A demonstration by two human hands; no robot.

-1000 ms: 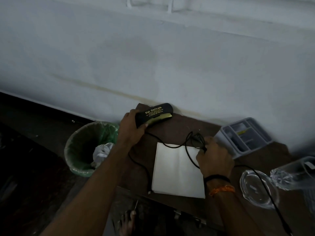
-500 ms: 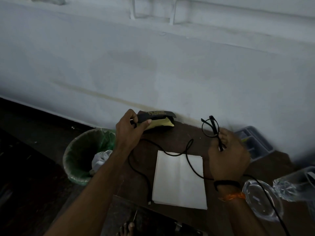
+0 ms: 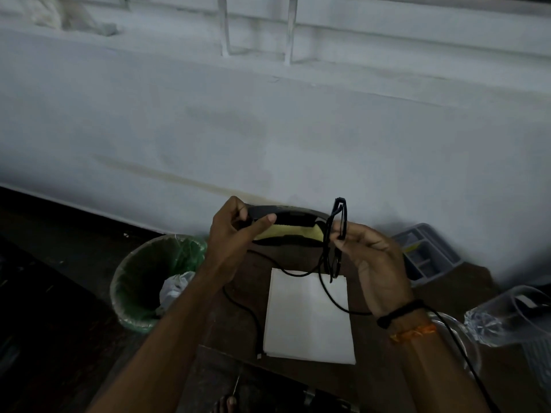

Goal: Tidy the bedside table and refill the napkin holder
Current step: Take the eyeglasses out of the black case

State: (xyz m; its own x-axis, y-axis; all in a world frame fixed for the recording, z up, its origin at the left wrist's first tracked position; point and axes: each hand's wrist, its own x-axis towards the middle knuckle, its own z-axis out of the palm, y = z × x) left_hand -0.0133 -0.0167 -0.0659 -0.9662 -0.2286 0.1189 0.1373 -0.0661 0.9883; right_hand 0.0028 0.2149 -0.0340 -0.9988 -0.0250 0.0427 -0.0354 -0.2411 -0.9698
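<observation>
My left hand [image 3: 235, 234] holds a black spectacle case [image 3: 286, 226] lifted above the brown bedside table [image 3: 235, 317]; its lid is open and a yellow cloth [image 3: 293, 233] shows inside. My right hand [image 3: 374, 257] pinches a pair of folded black glasses [image 3: 338, 231] at the case's right end. A stack of white napkins [image 3: 310, 314] lies flat on the table below both hands. A black cable [image 3: 328, 290] runs across the napkins and off toward the right.
A green-lined waste bin [image 3: 149, 275] with crumpled paper stands on the floor left of the table. A grey compartment tray [image 3: 426, 254] sits at the back right. A clear glass dish [image 3: 465, 347] and a clear plastic container [image 3: 507, 317] lie at the right. The white wall is close behind.
My right hand has picked the glasses up off the table and brought them to the case. My left hand has lifted the case and opened its lid.
</observation>
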